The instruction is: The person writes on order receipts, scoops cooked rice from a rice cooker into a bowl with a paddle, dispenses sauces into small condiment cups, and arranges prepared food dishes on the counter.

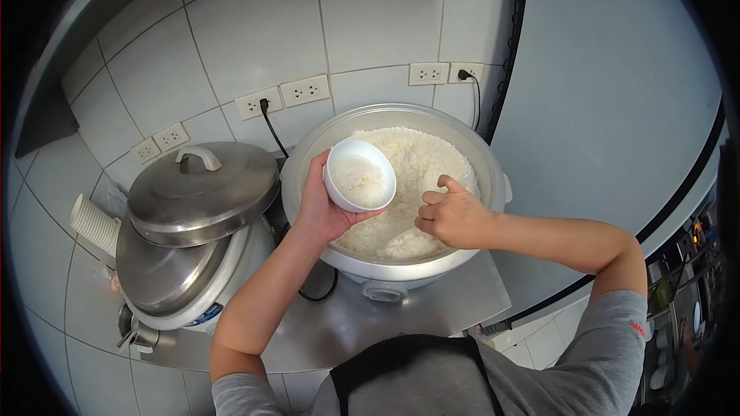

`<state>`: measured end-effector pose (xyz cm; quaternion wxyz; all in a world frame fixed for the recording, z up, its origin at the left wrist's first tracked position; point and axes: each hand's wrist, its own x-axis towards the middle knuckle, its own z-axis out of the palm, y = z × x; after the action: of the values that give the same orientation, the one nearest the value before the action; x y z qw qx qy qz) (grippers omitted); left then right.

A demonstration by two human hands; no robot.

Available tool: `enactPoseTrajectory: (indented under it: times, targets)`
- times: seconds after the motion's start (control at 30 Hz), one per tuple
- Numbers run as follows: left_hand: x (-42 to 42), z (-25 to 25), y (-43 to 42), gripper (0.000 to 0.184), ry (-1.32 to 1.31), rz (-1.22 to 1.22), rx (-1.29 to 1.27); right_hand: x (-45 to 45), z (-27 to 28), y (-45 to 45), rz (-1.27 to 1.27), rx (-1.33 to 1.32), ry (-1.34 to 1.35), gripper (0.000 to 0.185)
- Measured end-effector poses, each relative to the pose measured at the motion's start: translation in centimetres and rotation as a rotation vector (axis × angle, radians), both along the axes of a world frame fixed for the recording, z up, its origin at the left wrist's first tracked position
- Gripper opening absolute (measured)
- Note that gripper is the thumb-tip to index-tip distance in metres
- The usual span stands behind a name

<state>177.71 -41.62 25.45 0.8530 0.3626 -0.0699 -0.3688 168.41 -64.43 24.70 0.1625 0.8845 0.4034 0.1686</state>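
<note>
My left hand (317, 204) is closed around a small white bowl (389, 183), tilted over the left part of a large rice cooker. Some white rice (361, 177) lies inside the bowl. Below it, the open rice cooker (389, 265) holds a wide bed of cooked rice (420, 146), hollowed toward the front. My right hand (459, 217) is over the cooker's right side, its fingers closed on a pale rice paddle, mostly hidden by the hand. A heap of rice (412, 244) sits at the paddle's end, low near the front wall.
A metal lid (204, 196) with a white handle rests on a second cooker (239, 270) at the left. Stacked white cups (94, 219) lie beside it. Wall outlets (304, 90) with plugged cords are behind. A large grey panel (593, 108) stands close at the right.
</note>
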Motion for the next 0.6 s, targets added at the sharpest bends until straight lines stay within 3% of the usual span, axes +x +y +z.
enactPoseTrajectory:
  times: [0.23, 0.33, 0.43, 0.53, 0.6]
  targets:
    - [0.2, 0.5, 1.3, 0.057, -0.102, -0.001, 0.116, 0.9, -0.4, -2.1, -0.235, 0.276, 0.403, 0.008]
    - [0.9, 0.4, 1.9, 0.056, -0.084, 0.023, 0.211, 2.6, -1.4, -3.5, -0.495, 0.46, 0.726, 0.011]
    - [1.8, -0.4, 2.3, 0.056, -0.067, 0.058, 0.242, 5.5, -2.9, -5.0, -0.597, 0.776, 0.994, 0.014]
    - [2.0, -0.8, 1.9, 0.059, -0.028, 0.124, 0.239, 7.9, 0.1, -4.9, -0.539, 0.807, 0.786, 0.014]
    - [2.4, -1.2, 1.3, 0.059, 0.003, 0.135, 0.214, 8.3, 3.9, -2.8, -0.526, 0.647, 0.516, 0.014]
